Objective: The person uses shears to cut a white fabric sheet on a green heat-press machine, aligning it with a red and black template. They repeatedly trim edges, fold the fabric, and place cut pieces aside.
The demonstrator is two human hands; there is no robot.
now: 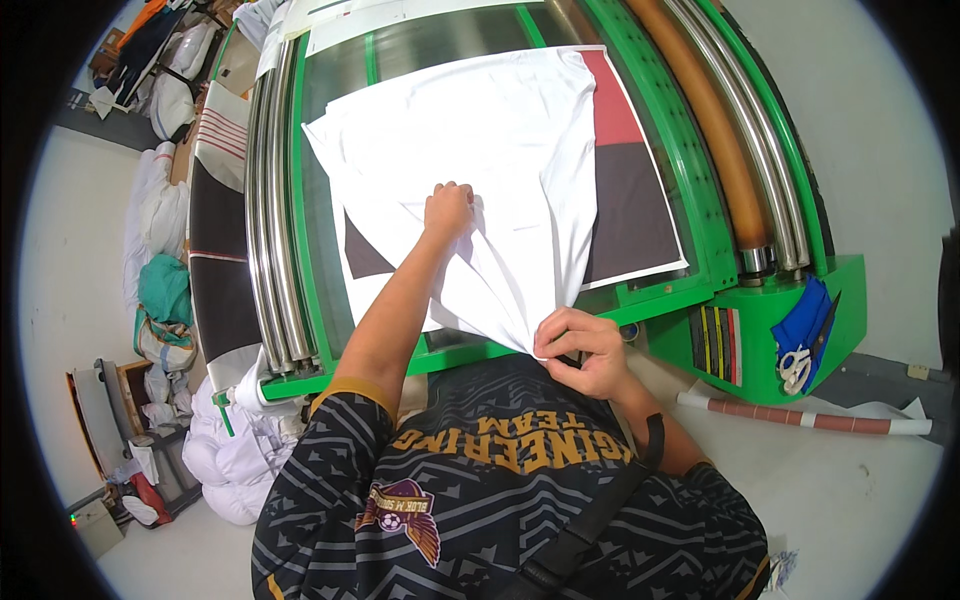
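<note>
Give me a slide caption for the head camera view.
Left hand and right hand grip smooth white fabric over a green metal machine frame.

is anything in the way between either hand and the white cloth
Nothing visible: the left hand curls against the smooth white cloth, and the right hand pinches its near end. The red-and-dark, white-bordered printed sheet lies under the cloth, not between it and the hands.

White-handled scissors (801, 358) overlap blue cloth (797, 317) at right, brown-and-white roll (790, 414) lies on floor (800, 500), teal bundle (165, 290) sits near left wall (80, 230).
</note>
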